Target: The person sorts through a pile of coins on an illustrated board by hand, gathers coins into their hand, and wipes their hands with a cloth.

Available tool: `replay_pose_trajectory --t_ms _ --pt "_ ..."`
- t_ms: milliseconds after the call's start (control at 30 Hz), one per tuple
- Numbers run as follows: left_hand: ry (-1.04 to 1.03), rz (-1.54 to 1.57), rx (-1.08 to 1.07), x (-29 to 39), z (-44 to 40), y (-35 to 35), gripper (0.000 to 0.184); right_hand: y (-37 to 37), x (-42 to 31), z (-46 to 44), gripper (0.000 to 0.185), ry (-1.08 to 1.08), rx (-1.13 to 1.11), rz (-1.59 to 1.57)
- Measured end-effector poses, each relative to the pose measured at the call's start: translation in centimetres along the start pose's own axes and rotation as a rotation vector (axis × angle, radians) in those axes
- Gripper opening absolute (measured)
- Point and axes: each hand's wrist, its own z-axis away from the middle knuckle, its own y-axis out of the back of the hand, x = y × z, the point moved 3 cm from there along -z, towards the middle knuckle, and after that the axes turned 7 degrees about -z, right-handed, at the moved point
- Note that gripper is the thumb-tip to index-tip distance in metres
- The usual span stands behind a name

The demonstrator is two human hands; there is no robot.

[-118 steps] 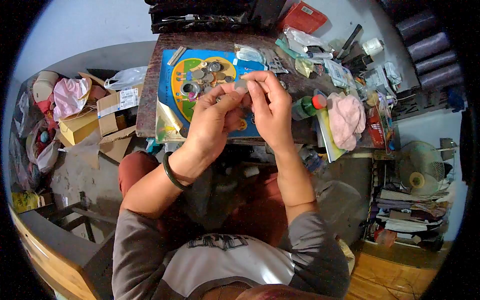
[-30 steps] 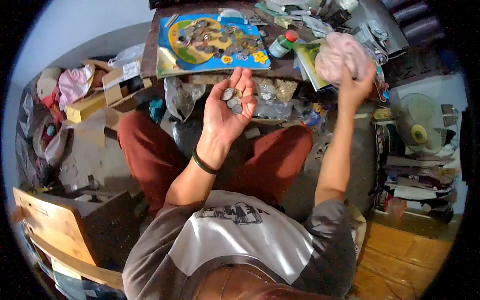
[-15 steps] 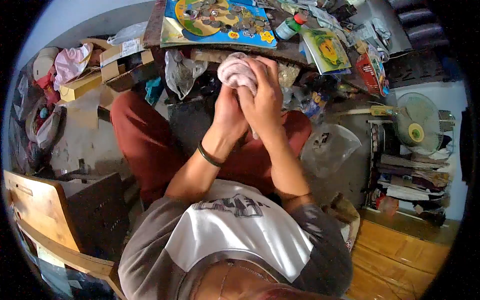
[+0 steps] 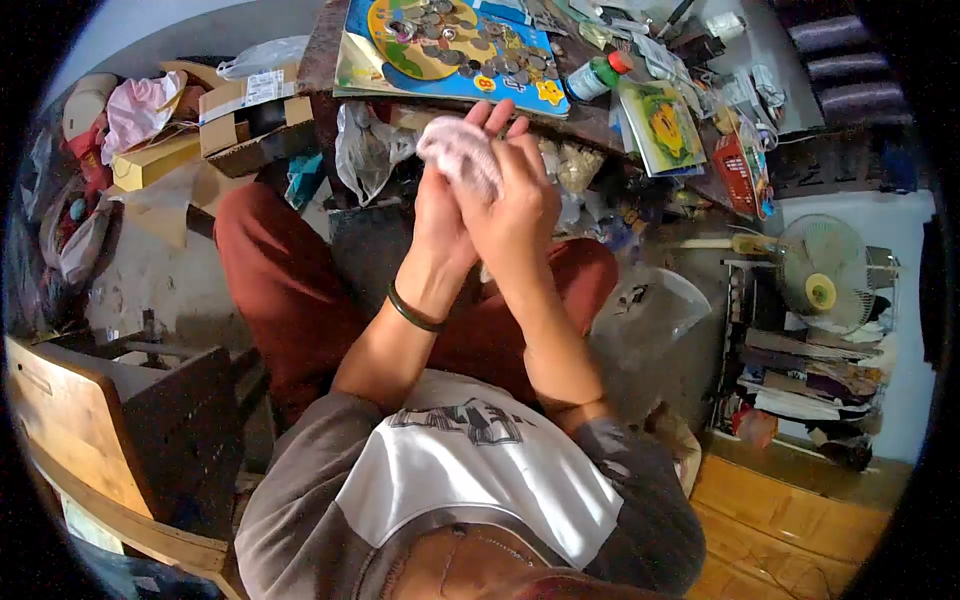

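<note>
A pale pink cloth (image 4: 458,153) is bunched up between my two hands, in front of the table edge. My left hand (image 4: 440,215), with a dark bangle at the wrist, lies under the cloth, and its fingertips stretch out past the far side. My right hand (image 4: 518,205) presses the cloth from above and the right, fingers bent over it. Part of the cloth and most of the left fingers are hidden. Just beyond, many coins (image 4: 470,45) lie spread on a blue picture board (image 4: 400,82).
On the table are a green bottle with a red cap (image 4: 597,75), a picture booklet (image 4: 660,125) and a red basket (image 4: 735,170). A cardboard box (image 4: 255,115) stands at left. A fan (image 4: 825,270) tops a rack at right; a wooden chair (image 4: 85,430) is lower left.
My left fingertips now show stretched out beyond the cloth, where they were hidden before. The cloth has been turned and lies flatter between the hands. The view has shifted slightly.
</note>
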Motion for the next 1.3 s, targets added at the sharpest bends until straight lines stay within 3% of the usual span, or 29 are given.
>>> replay_pose_trajectory --t_ms 200,333,433,500,533,567,633,700,767,900,1000,1100,1133,1233,1300 --pt "-0.051 0.045 -0.023 -0.6 -3.3 -2.1 0.048 1.6 1.1 -2.3 0.024 -0.074 -0.037 -0.044" --pt "-0.018 0.202 -0.048 -1.1 -4.4 -4.7 0.049 3.0 3.1 -4.5 0.029 -0.350 0.101 -0.549" --pt "-0.061 0.045 -0.006 -0.8 -4.3 -5.0 0.050 3.1 4.4 -4.6 0.034 -0.406 0.335 -0.767" --pt "0.110 0.522 -0.306 -0.2 -4.4 -3.9 0.051 3.4 5.0 -4.1 0.034 -0.447 0.386 -0.815" --pt "0.122 0.558 -0.326 -0.2 -4.3 -3.2 0.051 3.6 5.1 -3.8 0.035 -0.469 0.413 -0.839" --pt "0.134 0.593 -0.346 -0.2 -4.3 -2.6 0.051 3.8 4.9 -3.6 0.034 -0.441 0.329 -0.750" --pt "0.010 0.263 -0.133 -0.3 -3.7 -4.0 0.051 4.5 4.2 -2.7 0.032 -0.376 0.159 -0.569" --pt "-0.052 0.110 -0.097 -0.2 -3.7 -3.5 0.050 4.7 2.0 -2.8 0.039 0.129 -0.046 -0.007" --pt "-0.084 0.018 -0.098 -1.1 -3.3 -2.9 0.050 3.7 1.5 -2.4 0.042 0.124 -0.148 -0.090" --pt "-0.081 -0.112 -0.059 -2.1 -2.8 -2.9 0.055 2.9 2.1 -3.0 0.039 -0.007 -0.089 -0.061" --pt "-0.052 0.075 -0.094 -2.2 -3.0 -3.3 0.052 2.8 2.3 -3.5 0.033 -0.015 0.051 -0.081" --pt "0.140 0.114 0.252 -1.8 -2.5 -2.8 0.049 3.0 4.3 -3.5 0.027 -0.235 0.129 -0.409" --pt "0.072 0.215 0.071 -1.6 -2.7 -2.7 0.049 3.3 4.2 -3.6 0.028 -0.304 0.167 -0.533" --pt "0.062 0.257 -0.027 -1.1 -2.8 -3.1 0.050 4.3 3.8 -3.2 0.031 -0.409 0.204 -0.640" --pt "0.042 0.232 -0.080 -0.7 -2.8 -3.2 0.050 4.7 3.3 -2.4 0.033 -0.237 -0.004 -0.326"
